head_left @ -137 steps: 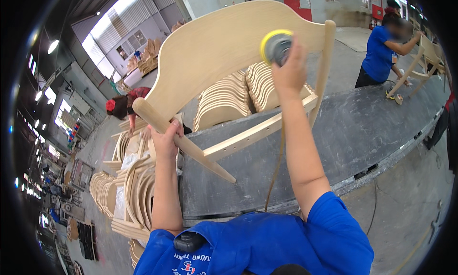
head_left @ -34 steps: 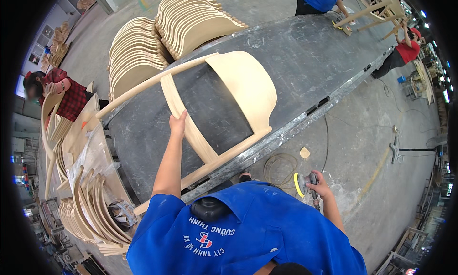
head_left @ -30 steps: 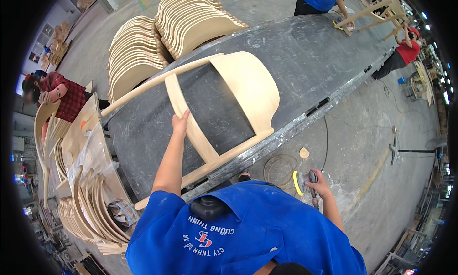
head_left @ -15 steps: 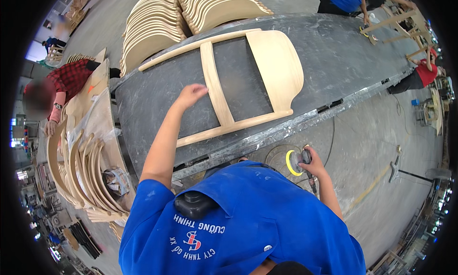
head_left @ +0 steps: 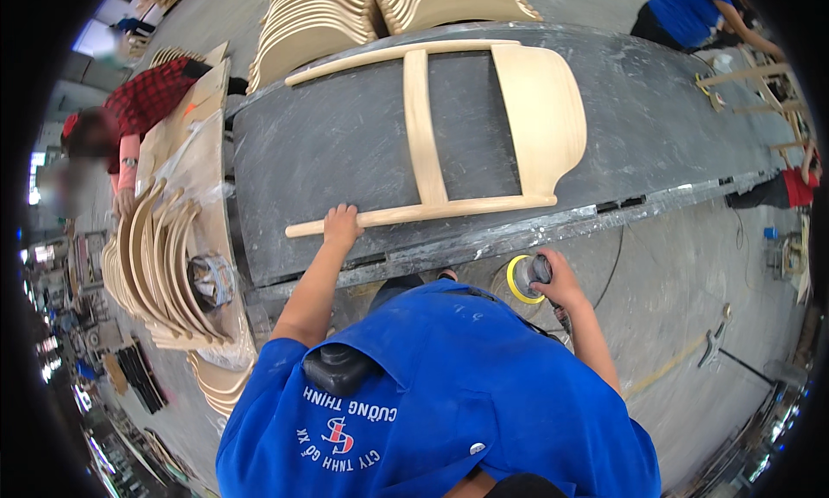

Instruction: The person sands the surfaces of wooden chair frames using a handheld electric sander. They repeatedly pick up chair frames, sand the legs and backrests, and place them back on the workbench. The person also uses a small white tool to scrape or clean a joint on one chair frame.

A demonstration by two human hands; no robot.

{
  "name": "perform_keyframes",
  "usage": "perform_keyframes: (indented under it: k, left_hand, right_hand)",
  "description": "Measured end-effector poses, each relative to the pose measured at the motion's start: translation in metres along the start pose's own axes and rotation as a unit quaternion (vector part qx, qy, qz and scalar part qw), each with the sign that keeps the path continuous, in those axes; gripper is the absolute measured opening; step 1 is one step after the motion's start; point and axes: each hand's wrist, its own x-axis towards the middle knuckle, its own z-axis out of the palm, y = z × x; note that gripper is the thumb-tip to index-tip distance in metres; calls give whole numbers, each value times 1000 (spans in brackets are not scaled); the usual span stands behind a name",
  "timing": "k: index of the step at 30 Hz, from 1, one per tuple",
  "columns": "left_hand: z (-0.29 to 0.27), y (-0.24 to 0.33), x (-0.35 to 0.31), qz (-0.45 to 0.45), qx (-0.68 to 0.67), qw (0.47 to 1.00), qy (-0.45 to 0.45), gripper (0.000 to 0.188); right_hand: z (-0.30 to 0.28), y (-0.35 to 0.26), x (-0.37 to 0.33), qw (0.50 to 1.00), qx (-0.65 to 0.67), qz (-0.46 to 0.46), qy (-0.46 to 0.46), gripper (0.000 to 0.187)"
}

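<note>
Centrally, in the upper middle of the frame, the pale wooden chair frame [head_left: 466, 127] lies flat on the dark grey workbench [head_left: 345, 144], its broad curved back panel toward the right and its two long legs running left to right. Your left hand [head_left: 341, 227] rests on the nearer leg close to its left end, fingers curled over the wood; whether they close fully around it cannot be told. Your right hand [head_left: 557, 282] hangs below the bench edge, right of centre, clamped around a round sander [head_left: 527, 278] with a yellow-rimmed pad. The two hands are well apart. Stacks of curved wooden seat shells [head_left: 380, 10] stand beyond the bench at the upper edge. At the left of the frame, a person in a red checked shirt [head_left: 147, 101] bends over a row of bent plywood parts [head_left: 164, 265]. At upper right, another person in a blue shirt [head_left: 691, 15] works at a second chair frame [head_left: 760, 92].
</note>
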Motion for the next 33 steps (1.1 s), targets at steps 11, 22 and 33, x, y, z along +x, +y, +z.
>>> perform_keyframes:
  k: [11,22,33]
  left_hand:
    - [-17,39,-65,77,-158,974,143,33]
    - [14,-36,-181,8,-222,959,176,24]
    - [12,-165,-256,-86,-323,928,165,21]
  right_hand:
    - [9,-31,18,995,11,-73,-74,73]
    - [60,-131,83,980,-27,-157,-116,80]
    - [200,-285,216,973,-97,-206,-44,80]
